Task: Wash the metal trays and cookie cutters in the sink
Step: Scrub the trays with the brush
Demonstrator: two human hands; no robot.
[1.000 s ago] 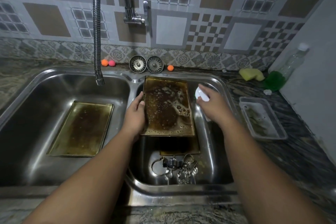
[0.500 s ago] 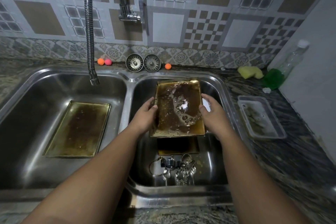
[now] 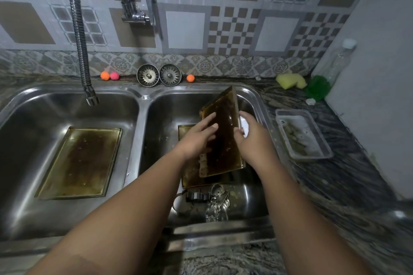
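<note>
Tilted up since half a second earlier, the brown-stained tray [image 3: 223, 118] stood steeply on edge inside the right basin [image 3: 169, 109], its stained face turned left, where before it had been held nearly flat. The left grip [image 3: 196, 138] lay against that face with its fingers straight and spread apart, pressing rather than clasping. The right grip [image 3: 250, 140] was clamped on the tray's upper right edge, thumb on the face and fingers behind, with a small white thing [image 3: 244, 126] tucked in the same hand. So the tray sat between the two grips. Beneath it, on the right basin's floor, a second tray [image 3: 187, 176] lay flat, and the cookie cutters [image 3: 215, 202] were heaped at the basin's near end. Left of the right basin a third tray [image 3: 80, 163] lay flat in the neighbouring bowl. Right of it, a clear plastic container [image 3: 301, 134] rested on the desk [image 3: 348, 163].
</note>
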